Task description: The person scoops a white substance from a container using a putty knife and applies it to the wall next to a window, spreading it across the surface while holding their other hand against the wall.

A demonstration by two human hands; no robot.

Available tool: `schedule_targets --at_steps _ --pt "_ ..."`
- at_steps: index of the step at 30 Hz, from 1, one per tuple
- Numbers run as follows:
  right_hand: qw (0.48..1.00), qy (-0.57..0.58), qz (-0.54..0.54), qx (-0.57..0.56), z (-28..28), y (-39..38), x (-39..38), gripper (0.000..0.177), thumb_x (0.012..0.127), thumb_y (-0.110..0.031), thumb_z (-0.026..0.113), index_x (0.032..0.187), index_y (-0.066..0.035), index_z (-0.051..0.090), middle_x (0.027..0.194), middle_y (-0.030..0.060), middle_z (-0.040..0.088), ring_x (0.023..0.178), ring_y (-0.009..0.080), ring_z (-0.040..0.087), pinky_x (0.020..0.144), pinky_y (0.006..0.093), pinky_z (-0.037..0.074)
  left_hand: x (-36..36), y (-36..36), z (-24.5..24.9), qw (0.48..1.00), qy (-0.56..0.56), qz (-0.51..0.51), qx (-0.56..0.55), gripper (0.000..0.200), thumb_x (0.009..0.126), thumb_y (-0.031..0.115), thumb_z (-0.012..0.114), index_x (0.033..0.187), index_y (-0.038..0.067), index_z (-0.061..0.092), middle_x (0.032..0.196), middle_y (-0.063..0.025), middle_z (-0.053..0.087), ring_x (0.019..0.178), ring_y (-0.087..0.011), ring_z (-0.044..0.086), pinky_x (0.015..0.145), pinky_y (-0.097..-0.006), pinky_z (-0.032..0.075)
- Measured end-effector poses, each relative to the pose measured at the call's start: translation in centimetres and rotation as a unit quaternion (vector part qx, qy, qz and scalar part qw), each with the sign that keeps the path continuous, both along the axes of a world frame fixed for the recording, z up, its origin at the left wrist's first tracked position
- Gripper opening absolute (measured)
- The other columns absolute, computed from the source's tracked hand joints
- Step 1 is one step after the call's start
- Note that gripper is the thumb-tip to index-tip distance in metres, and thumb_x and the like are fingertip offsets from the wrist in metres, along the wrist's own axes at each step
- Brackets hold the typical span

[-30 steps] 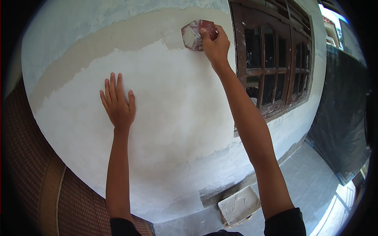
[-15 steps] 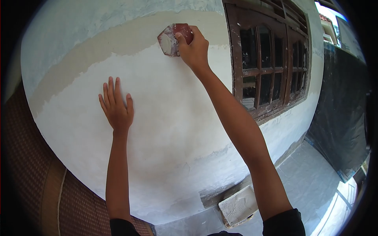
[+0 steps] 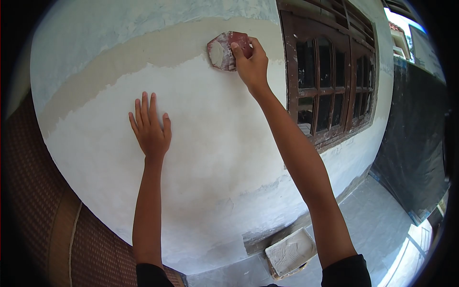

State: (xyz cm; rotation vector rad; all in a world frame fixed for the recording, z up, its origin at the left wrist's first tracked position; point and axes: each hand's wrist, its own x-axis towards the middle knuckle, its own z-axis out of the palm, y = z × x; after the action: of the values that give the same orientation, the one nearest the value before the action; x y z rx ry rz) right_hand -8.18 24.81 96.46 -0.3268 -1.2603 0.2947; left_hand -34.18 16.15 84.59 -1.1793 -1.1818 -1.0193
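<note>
My right hand (image 3: 252,64) grips a dark red, many-sided putty scraper (image 3: 223,53). The thumb lies over its near face and the other fingers go behind its right edge. Pale putty is smeared on the scraper, thickest towards its left side. It is up at the wall (image 3: 210,124), over the border between a beige band (image 3: 158,45) and the white coat below. Lower and to the left, my left hand (image 3: 152,128) rests flat against the white part, fingers spread, holding nothing.
To the right of the scraper is a brown wooden window (image 3: 330,81) with glass panes. A tray of white putty (image 3: 290,252) stands on the grey tiled floor (image 3: 368,229) at the wall's foot. Woven panelling (image 3: 33,162) borders the left, and a dark sheet (image 3: 406,138) hangs at right.
The view has swung slightly, so wall and window sit further right. Against the wall, my right hand and the scraper have shifted a little to the right. My left hand stays flat.
</note>
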Motion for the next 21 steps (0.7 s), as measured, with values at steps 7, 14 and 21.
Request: schedule_targets --at_steps 7,14,21 --pt "0.986 0.088 -0.128 -0.057 0.2 0.7 2.9 0.028 0.090 -0.016 0.068 0.111 0.003 0.064 0.098 0.0188 0.072 0.090 0.0274 0.071 0.082 0.0367 0.054 0.1 -0.1 -0.1 1.000 -0.005 -0.008 0.002 0.056 0.098 0.023 0.049 0.152 0.014 0.039 0.159 -0.0062 0.035 0.149 -0.0287 0.028 0.121 -0.0531 0.014" --pt "0.998 -0.007 -0.058 -0.019 -0.2 0.5 0.3 0.034 0.091 -0.021 0.070 0.116 0.000 0.062 0.097 0.0164 0.072 0.091 0.0236 0.070 0.085 0.0354 0.053 0.1 0.0 0.0 1.000 0.001 -0.005 0.006 0.056 0.097 0.022 0.050 0.152 0.014 0.039 0.159 -0.0062 0.036 0.148 -0.0286 0.028 0.121 -0.0533 0.015" --pt "0.992 0.115 -0.027 -0.040 -0.1 1.5 2.3 0.032 0.093 -0.019 0.068 0.117 0.001 0.061 0.095 0.0135 0.071 0.083 0.0198 0.069 0.077 0.0322 0.054 0.3 -0.2 0.1 1.000 -0.001 0.010 0.017 0.055 0.096 0.024 0.051 0.149 0.013 0.045 0.156 -0.0075 0.042 0.145 -0.0287 0.035 0.119 -0.0524 0.019"
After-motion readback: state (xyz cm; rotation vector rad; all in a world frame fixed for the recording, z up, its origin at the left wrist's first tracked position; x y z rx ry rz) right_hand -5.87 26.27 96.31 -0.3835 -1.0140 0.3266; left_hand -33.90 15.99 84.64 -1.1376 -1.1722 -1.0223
